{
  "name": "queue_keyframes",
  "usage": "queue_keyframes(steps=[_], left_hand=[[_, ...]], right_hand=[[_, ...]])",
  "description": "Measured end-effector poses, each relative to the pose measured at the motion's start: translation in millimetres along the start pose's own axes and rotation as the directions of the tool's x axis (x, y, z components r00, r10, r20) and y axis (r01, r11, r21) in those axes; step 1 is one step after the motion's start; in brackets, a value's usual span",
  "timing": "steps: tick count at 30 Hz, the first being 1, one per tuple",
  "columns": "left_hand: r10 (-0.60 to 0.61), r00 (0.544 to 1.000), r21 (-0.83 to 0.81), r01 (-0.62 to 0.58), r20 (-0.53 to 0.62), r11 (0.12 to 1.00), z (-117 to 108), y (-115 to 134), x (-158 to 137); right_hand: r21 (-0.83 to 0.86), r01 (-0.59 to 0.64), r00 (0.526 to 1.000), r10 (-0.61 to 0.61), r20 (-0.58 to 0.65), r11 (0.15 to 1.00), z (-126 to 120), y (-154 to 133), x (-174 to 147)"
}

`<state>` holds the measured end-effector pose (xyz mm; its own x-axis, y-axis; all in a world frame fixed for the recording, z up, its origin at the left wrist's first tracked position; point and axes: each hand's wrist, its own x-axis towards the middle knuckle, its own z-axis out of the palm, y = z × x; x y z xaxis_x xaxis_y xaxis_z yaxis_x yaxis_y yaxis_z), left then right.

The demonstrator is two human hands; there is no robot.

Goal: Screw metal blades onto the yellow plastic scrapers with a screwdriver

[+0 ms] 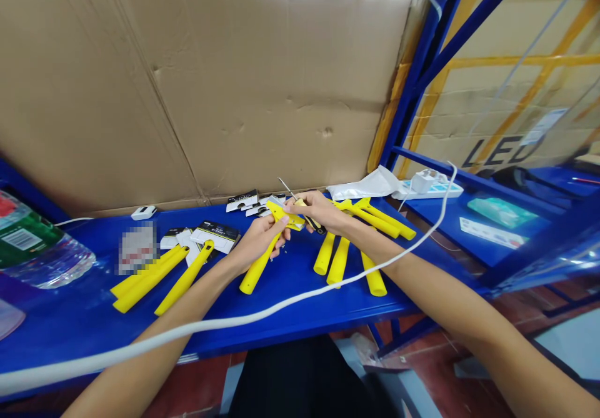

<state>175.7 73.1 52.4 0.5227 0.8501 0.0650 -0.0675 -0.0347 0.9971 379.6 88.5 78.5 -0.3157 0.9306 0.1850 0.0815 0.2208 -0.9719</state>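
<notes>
My left hand (260,238) is closed around a yellow scraper (255,273), its hollow handle slanting down toward the shelf's front edge. A silvery strip shows at the scraper's head. In my right hand (324,209) is a screwdriver (287,187) with a yellow-and-black handle; its thin shaft points up and to the left, away from the scraper's head. The fingers of both hands meet at that head and partly hide it. Small screw-like bits lie on the blue shelf (290,305) just below my left hand.
More yellow handles (340,262) lie to the right, and others (150,280) to the left beside black-and-white cards (215,235). A large bottle (42,243) lies at far left. A white cable (300,296) crosses in front. Cardboard (281,93) backs the shelf; a power strip (435,188) sits right.
</notes>
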Motion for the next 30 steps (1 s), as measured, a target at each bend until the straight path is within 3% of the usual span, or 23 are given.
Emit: queue_keyframes(steps=[9, 18, 30], left_hand=[[0.049, 0.999, 0.013, -0.049, -0.004, 0.999, -3.2, -1.5, -0.8], [0.182, 0.983, 0.028, -0.182, 0.002, 0.983, 4.1, 7.4, -10.8], [0.187, 0.982, -0.037, -0.188, -0.034, 0.981, 8.7, 1.7, -11.1]], right_hand=[[-0.022, 0.014, 1.000, -0.014, -0.004, 1.000, -3.3, -3.9, -1.3], [0.111, 0.088, 0.995, -0.092, 0.034, 0.990, -2.6, -19.2, -8.2], [0.020, 0.168, 0.986, -0.168, -0.011, 0.986, -0.7, -22.5, -10.2]])
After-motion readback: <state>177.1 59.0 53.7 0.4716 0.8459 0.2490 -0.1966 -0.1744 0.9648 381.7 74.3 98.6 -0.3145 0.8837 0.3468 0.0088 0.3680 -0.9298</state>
